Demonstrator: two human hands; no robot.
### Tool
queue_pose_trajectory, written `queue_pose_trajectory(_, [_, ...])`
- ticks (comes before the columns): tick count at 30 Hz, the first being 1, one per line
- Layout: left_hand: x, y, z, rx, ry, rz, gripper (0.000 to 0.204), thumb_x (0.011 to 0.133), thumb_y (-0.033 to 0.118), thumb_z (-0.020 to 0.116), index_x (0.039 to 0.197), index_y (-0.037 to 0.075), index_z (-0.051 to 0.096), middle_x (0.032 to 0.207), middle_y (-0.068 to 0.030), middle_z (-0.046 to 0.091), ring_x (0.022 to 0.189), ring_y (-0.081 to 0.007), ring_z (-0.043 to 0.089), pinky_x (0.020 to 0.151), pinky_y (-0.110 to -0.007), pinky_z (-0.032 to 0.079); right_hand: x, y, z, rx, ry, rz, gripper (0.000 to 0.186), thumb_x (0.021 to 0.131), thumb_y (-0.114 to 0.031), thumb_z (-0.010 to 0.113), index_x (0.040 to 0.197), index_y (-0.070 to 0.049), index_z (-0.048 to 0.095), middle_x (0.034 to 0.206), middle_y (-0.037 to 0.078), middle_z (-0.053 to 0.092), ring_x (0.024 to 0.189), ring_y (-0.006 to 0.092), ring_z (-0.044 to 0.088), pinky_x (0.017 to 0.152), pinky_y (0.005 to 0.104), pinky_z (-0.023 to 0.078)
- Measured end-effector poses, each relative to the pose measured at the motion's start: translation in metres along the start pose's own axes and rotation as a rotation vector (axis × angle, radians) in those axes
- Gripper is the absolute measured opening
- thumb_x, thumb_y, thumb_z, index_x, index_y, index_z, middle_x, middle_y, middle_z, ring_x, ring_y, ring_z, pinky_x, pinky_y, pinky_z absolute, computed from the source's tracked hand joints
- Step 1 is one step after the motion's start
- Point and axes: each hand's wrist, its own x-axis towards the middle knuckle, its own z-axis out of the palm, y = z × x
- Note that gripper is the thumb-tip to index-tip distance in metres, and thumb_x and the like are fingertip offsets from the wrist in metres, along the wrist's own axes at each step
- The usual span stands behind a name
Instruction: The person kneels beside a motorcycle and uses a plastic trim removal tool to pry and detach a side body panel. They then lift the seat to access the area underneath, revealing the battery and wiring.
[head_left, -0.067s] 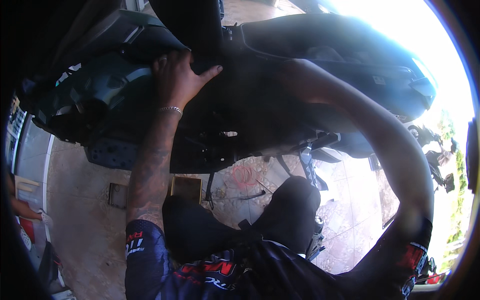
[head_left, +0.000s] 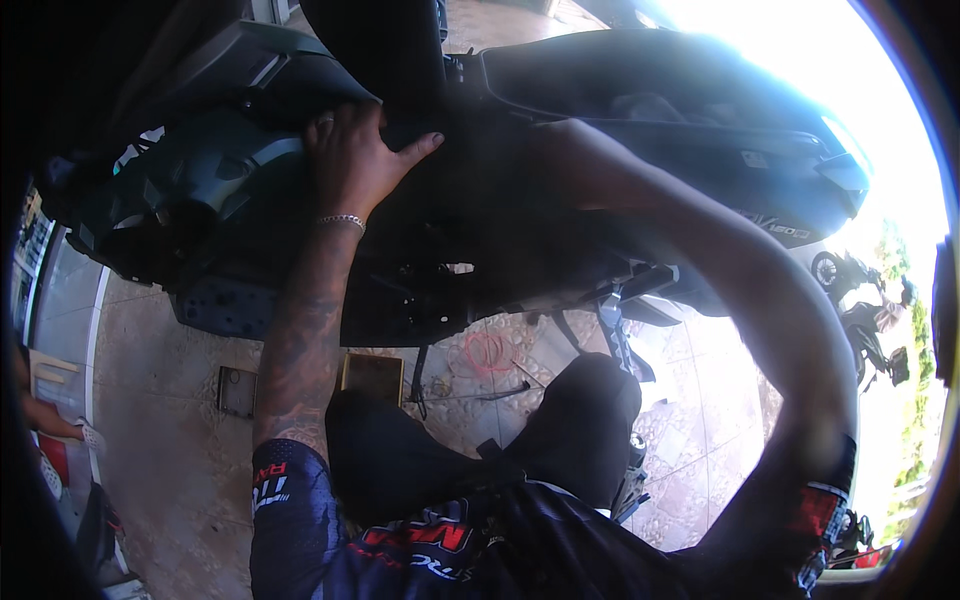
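Observation:
A dark scooter [head_left: 700,165] stretches across in front of me, its body panels partly lost in deep shade. My left hand [head_left: 358,155] rests on the edge of the left front panel [head_left: 240,175], thumb spread to the right and clear of the fingers. The fingertips bend out of sight over that edge. My right hand [head_left: 562,160] reaches into the dark middle of the scooter, below the seat area. Shadow and haze hide its fingers, so whatever it touches cannot be made out.
Between my knees and the scooter, a yellow-edged box [head_left: 372,378], a dark tray [head_left: 237,390] and a reddish coil of cord [head_left: 487,353] lie on the tiled floor [head_left: 170,440]. Someone's leg [head_left: 52,422] shows at the far left. Motorcycles [head_left: 868,310] stand at right in bright light.
My right hand and forearm have shifted a little left, deeper over the scooter's middle, uncovering more of its right side panel. The left hand stays put.

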Motion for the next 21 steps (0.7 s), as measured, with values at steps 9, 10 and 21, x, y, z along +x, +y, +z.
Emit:
queue_pose_trajectory(9, [0.003,-0.006,0.007,-0.041,0.010,-0.002,0.071,0.071,0.074,0.070,0.104,0.011,0.068,0.093,-0.0053,0.065,0.097,-0.0260,0.061,0.099,-0.047,0.037,-0.063,-0.033,0.067,-0.503,0.273,0.323,0.022,0.085,-0.014,0.059,0.105,-0.004,0.059,0.090,0.013,0.068,0.080,0.0297,0.070,0.070,0.0404,0.056])
queue_pose_trajectory(10, [0.002,-0.006,0.009,-0.037,0.032,0.010,0.071,0.071,0.074,0.070,0.104,0.011,0.068,0.093,-0.0051,0.065,0.097,-0.0261,0.060,0.099,-0.047,0.037,-0.067,-0.033,0.080,-0.553,0.313,0.329,0.022,0.085,-0.014,0.059,0.104,-0.003,0.058,0.087,0.013,0.067,0.078,0.0300,0.070,0.069,0.0406,0.057])
queue_pose_trajectory(21, [0.000,-0.010,0.018,-0.042,0.165,0.068,0.070,0.070,0.073,0.071,0.100,0.010,0.067,0.088,-0.0043,0.065,0.091,-0.0242,0.062,0.094,-0.045,0.040,-0.056,-0.056,0.112,-1.029,0.519,0.295,0.030,0.074,-0.009,0.064,0.101,0.004,0.059,0.073,0.005,0.064,0.062,0.0166,0.068,0.049,0.0284,0.054])
